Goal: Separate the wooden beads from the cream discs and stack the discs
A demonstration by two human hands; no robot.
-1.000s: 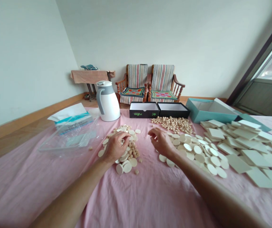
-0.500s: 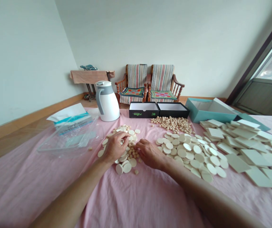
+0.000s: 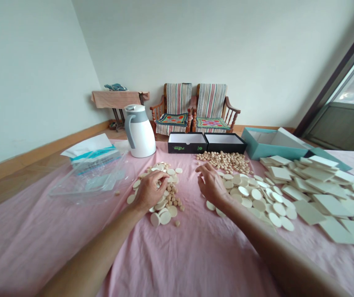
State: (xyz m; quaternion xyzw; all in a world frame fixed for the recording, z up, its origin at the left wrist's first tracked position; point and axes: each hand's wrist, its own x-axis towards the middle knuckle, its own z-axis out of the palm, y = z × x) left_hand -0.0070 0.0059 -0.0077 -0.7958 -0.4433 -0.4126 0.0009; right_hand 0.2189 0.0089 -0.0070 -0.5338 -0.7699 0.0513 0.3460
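My left hand point(image 3: 149, 192) rests on a small heap of cream round discs point(image 3: 166, 215) mixed with little tan wooden beads point(image 3: 173, 199). Its fingers are curled with the tips pinched together, and what they hold is hidden. My right hand point(image 3: 211, 184) hovers at the left edge of a bigger spread of cream discs point(image 3: 259, 201). Those fingers are bent inward, and I cannot make out anything inside them. Everything lies on a pink tablecloth point(image 3: 180, 255).
A pile of tan beads point(image 3: 226, 161) lies behind the discs, with two open black boxes point(image 3: 206, 143) beyond. Square cream tiles point(image 3: 319, 187) and a teal box point(image 3: 265, 147) fill the right. A white jug point(image 3: 140, 132), tissue pack point(image 3: 90, 150) and clear plastic tray point(image 3: 90, 183) stand left.
My right hand went left to the bead heap beside my left hand, then came back right to the edge of the big disc spread. My left hand stayed put.
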